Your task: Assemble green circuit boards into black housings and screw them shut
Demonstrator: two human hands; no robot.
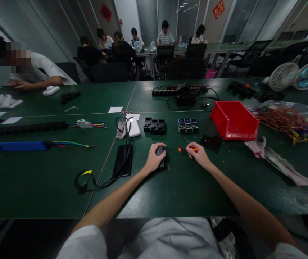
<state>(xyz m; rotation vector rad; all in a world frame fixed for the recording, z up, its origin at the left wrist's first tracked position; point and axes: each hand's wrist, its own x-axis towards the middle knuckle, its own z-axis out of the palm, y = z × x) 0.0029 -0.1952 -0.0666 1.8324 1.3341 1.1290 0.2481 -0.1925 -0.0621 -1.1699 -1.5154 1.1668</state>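
Note:
My left hand (154, 158) is closed around a small black plastic casing (161, 163), pressing it against the green tabletop. In my right hand (198, 155) is a screwdriver with an orange and black handle (184, 149). Its thin shaft points left, and the tip reaches the upper end of the casing beside my left thumb. Whether the tip sits in a screw or a gap is too small to tell. Beyond my hands are several black modules (154, 125) in a row and a block of small parts with pale tops (188, 126). A dark flat piece (211, 142) lies right of them.
A red bin (233, 122) stands at right, near bundled copper-coloured wires (283, 120) and a glove (280, 162). Left are a black phone (122, 160) with a cable across it, a white power bank (134, 127) and a blue power strip (16, 146). Another person (43, 68) sits across at left.

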